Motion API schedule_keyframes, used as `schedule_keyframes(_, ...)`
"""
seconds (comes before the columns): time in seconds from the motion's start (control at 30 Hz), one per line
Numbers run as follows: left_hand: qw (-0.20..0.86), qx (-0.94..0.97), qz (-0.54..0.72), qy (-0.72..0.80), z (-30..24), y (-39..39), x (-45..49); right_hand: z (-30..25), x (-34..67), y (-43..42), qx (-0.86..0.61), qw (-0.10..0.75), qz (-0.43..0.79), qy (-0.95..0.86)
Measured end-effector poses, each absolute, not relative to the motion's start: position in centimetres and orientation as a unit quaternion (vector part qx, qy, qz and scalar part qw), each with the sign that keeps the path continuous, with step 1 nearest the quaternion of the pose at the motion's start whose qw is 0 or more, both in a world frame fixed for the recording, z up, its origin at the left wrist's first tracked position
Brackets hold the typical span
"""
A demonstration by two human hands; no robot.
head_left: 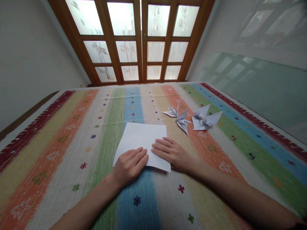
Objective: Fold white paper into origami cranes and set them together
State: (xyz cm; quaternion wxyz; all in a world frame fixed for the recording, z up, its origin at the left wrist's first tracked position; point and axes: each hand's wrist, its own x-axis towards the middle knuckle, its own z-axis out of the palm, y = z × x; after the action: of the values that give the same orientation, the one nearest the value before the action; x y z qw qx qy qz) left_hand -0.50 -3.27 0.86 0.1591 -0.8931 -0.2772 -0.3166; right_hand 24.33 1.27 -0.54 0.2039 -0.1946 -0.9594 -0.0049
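A white sheet of paper [144, 135] lies on the striped tablecloth in front of me. Its near edge lifts slightly off the cloth. On the paper's lower left part rests my left hand [130, 164], its fingers close together and laid on the sheet. My right hand [171, 153] lies flat across the right edge, with fingers stretched out and slightly apart. Neither hand visibly grips anything. Beyond my right hand stand several folded paper cranes, among them a left one [179, 118] and a right one [206, 119], apart from both hands.
The tablecloth [94, 156] has coloured stripes and small star, cross and tree patterns. Wooden double doors [142, 48] with frosted panes stand beyond the far table edge. A pale green glass panel [259, 86] leans along the right wall.
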Motion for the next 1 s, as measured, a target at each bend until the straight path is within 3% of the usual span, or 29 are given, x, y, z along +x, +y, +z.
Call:
schedule_keyframes(0.2, -0.04, -0.934, -0.251, -0.251, 2.7, -2.7, -3.8, -0.3, 26.1, 2.2, -0.235, 0.243, 0.248, -0.908)
schedule_keyframes(0.37, -0.053, -0.89, -0.242, -0.382, 1.9, -0.8, -8.3, 0.2, 27.5, 2.5, -0.262, 0.301, 0.379, -0.835)
schedule_keyframes(0.5, -0.091, -0.895, -0.199, -0.389, 1.6, -1.3, -8.0, 0.2, 27.5, 2.4, -0.269, 0.316, 0.369, -0.832)
schedule_keyframes(0.7, -0.171, -0.885, -0.254, -0.35, 1.7, -3.0, -5.9, 0.1, 26.4, 1.3, -0.306, 0.295, 0.324, -0.845)
schedule_keyframes(0.87, -0.259, -0.762, -0.315, -0.502, 1.8, -3.0, -4.5, 1.0, 24.8, 1.2, -0.472, 0.314, 0.338, -0.751)
schedule_keyframes(1.0, -0.266, -0.656, -0.349, -0.614, 1.5, -2.1, -3.0, 1.3, 23.7, 1.8, -0.577, 0.333, 0.262, -0.698)
